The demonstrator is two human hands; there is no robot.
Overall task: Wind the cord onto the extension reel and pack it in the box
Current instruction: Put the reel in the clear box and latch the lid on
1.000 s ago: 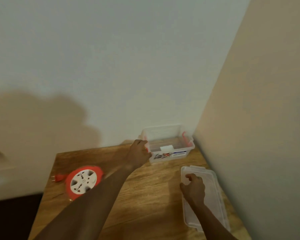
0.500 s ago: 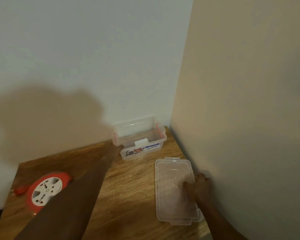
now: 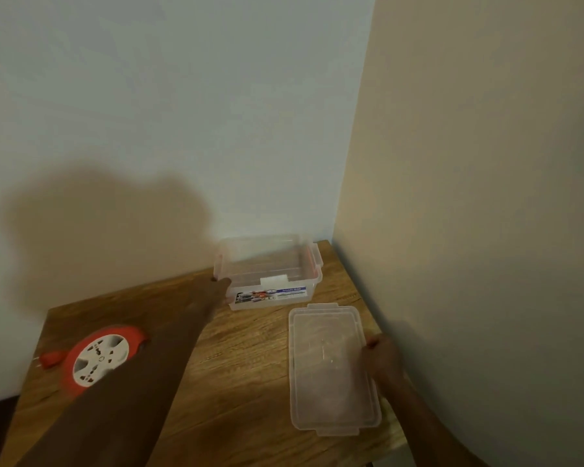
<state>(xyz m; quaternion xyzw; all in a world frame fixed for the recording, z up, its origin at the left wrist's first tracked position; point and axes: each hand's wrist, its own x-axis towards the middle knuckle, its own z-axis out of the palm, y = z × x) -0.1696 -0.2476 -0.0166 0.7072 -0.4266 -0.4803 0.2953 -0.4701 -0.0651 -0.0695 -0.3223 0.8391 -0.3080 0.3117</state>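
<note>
Over at the left edge of the wooden table [image 3: 257, 392] we see the extension reel [image 3: 100, 358] lying flat, its red rim around a white socket face turned upward, with a red plug [image 3: 52, 358] poking out just beside it on its left side; the cord itself is not plainly visible to us. Partly across the reel's right side runs our left forearm, stretching toward the far corner, where our left hand [image 3: 216, 294] meets the left end of the clear plastic box [image 3: 270, 267]. That hand is blurred and dark, so we cannot tell whether its fingers curl round the box's rim or merely touch it. The box stands open against the pale back wall [image 3: 182, 96], red latches at both ends and a printed label on its near side, with nothing inside that we can make out. Nearer to us and to the right lies the clear lid [image 3: 331, 369], flat on the table and apart from the box. At the lid's right edge sits our right hand [image 3: 381, 360], fingers curled and gripping that edge, close beside the beige side wall [image 3: 486, 197].
</note>
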